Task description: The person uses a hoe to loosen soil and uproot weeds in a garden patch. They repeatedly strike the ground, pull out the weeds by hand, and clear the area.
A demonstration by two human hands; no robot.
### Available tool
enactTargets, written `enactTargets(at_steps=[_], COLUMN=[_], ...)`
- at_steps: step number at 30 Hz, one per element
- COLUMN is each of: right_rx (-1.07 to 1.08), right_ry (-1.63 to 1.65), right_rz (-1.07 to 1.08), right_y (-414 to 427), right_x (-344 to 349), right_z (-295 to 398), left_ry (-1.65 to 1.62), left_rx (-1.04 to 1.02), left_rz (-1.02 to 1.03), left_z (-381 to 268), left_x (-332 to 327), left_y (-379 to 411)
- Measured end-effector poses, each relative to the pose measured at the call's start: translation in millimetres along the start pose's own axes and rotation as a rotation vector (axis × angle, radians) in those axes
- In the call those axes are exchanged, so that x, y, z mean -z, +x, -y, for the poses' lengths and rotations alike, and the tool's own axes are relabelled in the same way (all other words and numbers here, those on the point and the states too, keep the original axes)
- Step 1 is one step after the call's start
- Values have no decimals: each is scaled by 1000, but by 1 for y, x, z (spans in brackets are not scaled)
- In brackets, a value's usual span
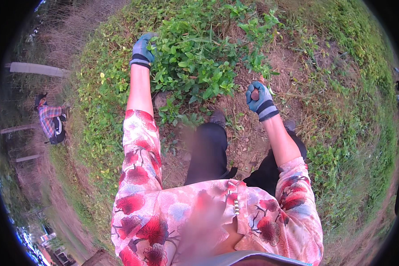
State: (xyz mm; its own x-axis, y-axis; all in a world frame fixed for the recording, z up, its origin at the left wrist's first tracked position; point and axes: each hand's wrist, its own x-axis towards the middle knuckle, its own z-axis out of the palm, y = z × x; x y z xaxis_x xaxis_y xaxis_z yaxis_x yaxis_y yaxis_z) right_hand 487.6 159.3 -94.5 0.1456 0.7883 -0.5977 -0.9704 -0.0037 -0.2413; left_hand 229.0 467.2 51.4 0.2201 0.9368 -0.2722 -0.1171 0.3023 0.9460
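My left hand (143, 48), in a blue and grey work glove, is at the left edge of a bushy green leafy plant (199, 63). Its fingers curl in among leaves, which partly hide them, so I cannot tell whether they grip a stem. Lower and to the right, my gloved right hand (260, 99) is closed around the wooden handle (254, 94) of a hand tool. The handle's rounded end faces me. Whatever is at the tool's far end is hidden behind the hand and leaves. A leafy shoot (257, 63) hangs just above that hand.
Bare soil with dry stalks (282, 66) lies right of the plant. My shoe (217, 118) stands close below the foliage. Low weeds cover both sides. A person in a plaid shirt (48, 119) crouches at far left, near pale posts (38, 68). Dark shapes line the right rim.
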Motion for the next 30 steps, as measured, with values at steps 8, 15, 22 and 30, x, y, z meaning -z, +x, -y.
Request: enactTargets(at_steps=[8,15,22,30], right_rx=[8,76,158,208], right_ry=[87,129,264,126], right_rz=[-29,24,18,117], right_y=[0,-15,-31,-43], right_x=[-8,-4,-1,6], right_z=[-4,12,55,59], left_ry=[44,369,987,689], left_rx=[-445,-343,-631,-469], left_rz=[222,692,787,599], left_z=[-110,4,101,159], left_x=[-78,-169,-235,-245], left_y=[-83,-145,-183,-198])
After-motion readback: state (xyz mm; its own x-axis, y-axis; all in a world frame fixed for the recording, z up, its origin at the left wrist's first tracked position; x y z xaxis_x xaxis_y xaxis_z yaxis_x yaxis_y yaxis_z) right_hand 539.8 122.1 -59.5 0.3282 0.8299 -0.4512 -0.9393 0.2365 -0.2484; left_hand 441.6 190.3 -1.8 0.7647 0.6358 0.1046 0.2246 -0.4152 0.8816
